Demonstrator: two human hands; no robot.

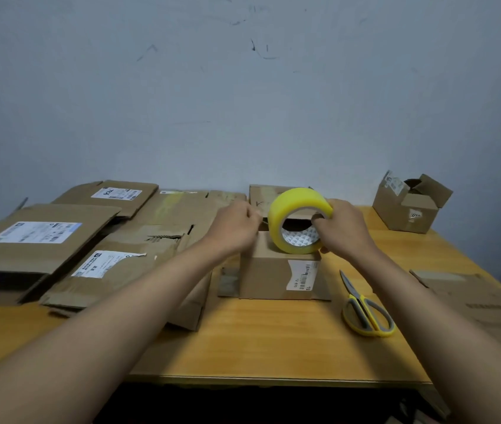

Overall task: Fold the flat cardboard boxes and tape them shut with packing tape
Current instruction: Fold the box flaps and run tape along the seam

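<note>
Wooden worktop (273, 338) carries folded box (276, 270); right hand (342, 228) fingers grip tape roll (298, 220) upright atop box, left hand (237, 228) fingers pinched beside roll, probably drawing out the free end for sealing.

We see a yellow tape roll (299, 220) upright on a small folded box (280, 270) mid-desk; flat boxes (59, 240) crowd the desk's left edge.

Both forearms are bare to the hands (342, 224), with no sleeves visible.
</note>
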